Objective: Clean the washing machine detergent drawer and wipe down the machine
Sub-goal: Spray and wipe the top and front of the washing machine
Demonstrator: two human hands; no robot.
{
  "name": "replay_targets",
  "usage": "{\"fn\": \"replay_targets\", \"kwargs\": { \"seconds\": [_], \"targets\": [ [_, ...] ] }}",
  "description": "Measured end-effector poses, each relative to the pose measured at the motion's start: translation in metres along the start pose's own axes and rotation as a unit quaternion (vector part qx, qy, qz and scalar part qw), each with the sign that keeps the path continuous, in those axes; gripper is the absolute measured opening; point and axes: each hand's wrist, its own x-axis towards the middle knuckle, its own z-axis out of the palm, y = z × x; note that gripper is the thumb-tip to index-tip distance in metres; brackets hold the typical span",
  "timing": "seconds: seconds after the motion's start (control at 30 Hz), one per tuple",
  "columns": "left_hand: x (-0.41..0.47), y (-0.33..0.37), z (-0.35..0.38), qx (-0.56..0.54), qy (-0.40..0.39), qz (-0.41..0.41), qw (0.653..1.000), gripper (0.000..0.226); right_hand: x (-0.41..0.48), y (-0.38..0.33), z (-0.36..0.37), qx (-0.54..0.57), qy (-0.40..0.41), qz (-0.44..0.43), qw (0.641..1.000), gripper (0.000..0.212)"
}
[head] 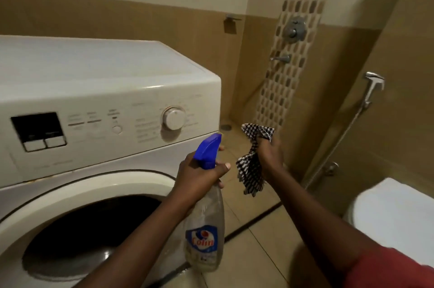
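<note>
Dim, warm indoor light, with soft glare along the top edge of the washing machine [112, 90]. Motion blur smears the control panel [98, 123] lettering, and wide-angle distortion bends the wall [117, 3] lines.

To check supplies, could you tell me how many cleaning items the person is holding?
2: a spray bottle in the left hand, before the washing machine, and a checked cloth in the right hand. None looks hidden.

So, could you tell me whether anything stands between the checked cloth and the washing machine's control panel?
Only the spray bottle, gripped in the left hand, which is held up beside the checked cloth on the side toward the control panel. Nothing else visible lies between them.
</note>
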Motion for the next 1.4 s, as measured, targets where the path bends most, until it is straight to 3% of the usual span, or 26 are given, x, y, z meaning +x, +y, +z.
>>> {"fn": "replay_targets", "kwargs": {
  "seconds": [0.1,0.47,0.77,1.0,1.2,1.4],
  "targets": [
    [0.002,0.028,0.020,-0.015,0.007,-0.008,1.000,0.038,-0.005,-0.021,-0.035,-0.009,0.008,0.013,1.000,0.028],
    [-0.027,0.180,0.079,-0.015,-0.012,-0.050,0.999,0.027,-0.042,-0.162,-0.179,-0.032,0.042,0.033,0.998,0.037],
    [-0.058,0.271,0.117,0.014,-0.044,-0.028,0.999,0.017,-0.070,-0.237,-0.263,-0.010,0.050,0.079,0.996,0.016],
    [-0.052,0.278,0.187,0.024,-0.047,-0.037,0.998,0.023,-0.039,-0.226,-0.328,-0.025,0.067,0.113,0.991,0.019],
    [-0.030,0.262,0.285,0.040,-0.040,-0.050,0.997,0.023,0.027,-0.192,-0.395,-0.056,0.097,0.131,0.985,0.008],
    [-0.012,0.225,0.379,0.021,-0.061,-0.071,0.995,0.019,0.080,-0.131,-0.447,-0.101,0.089,0.156,0.978,0.021]
  ]
}}
